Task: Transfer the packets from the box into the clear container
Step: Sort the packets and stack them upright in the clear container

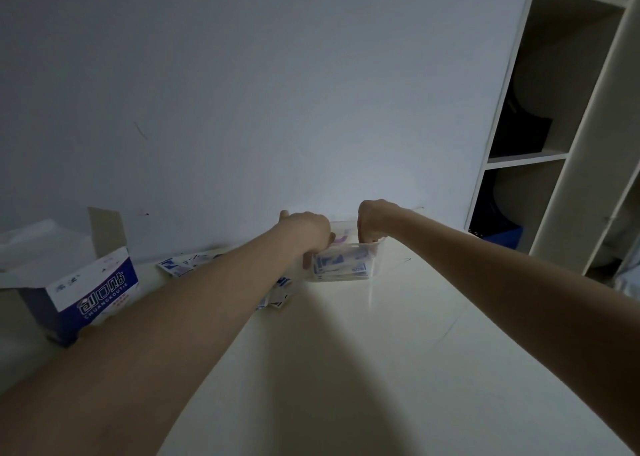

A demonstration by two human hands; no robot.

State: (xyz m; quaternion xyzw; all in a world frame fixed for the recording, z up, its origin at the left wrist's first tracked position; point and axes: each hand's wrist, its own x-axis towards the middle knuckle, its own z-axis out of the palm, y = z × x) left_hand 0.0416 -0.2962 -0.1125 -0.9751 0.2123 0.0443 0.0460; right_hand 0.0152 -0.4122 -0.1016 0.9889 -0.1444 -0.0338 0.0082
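Presently: clear container (341, 261) part-filled with packets; both grips, left hand (306, 230) and right hand (374, 221), clamped on its rim. Loose packets (183, 263) left of container; box (86, 289) farther left, open.

We reach both bare arms forward and away from us, stretched nearly straight; our left forearm runs from the lower left corner up toward the centre, our right forearm from the right edge inward, so that the two draw close at the hands; our left hand (306, 232) is seen from the back, knuckles up, wrist bent slightly down, its fingers (308, 260) curled downward round the near left edge of the clear container (375, 258); our right hand (372, 221) is bunched, wrist bent down, fingertips (369, 240) pointing downward into the container's top; whether they pinch anything we cannot tell; the two hands lie near each other, not touching.
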